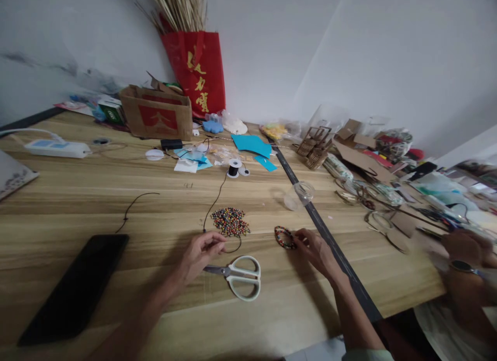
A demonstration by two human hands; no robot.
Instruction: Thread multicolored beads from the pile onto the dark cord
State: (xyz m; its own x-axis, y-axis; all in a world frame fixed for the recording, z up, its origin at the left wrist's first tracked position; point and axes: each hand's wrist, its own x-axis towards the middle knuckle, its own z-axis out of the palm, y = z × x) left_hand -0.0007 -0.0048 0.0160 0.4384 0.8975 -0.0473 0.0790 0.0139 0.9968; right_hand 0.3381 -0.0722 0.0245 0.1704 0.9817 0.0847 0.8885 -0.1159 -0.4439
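My left hand is closed in a pinch on a thin black cord, whose end curls out beyond the fingertips. More of this cord runs from the hand back to a white spool wound with black. Just past my left fingers lies a pile of small multicoloured beads. To the right, the fingertips of my right hand close on the edge of a coiled beaded bracelet at the table surface. White-handled scissors lie between my hands, their blades pointing left, close to my left wrist.
A black phone and a short piece of cord lie left. Behind the beads stand a clear round container, blue sheets, a paper bag and a red bag. At far right, another person's hand wears a watch.
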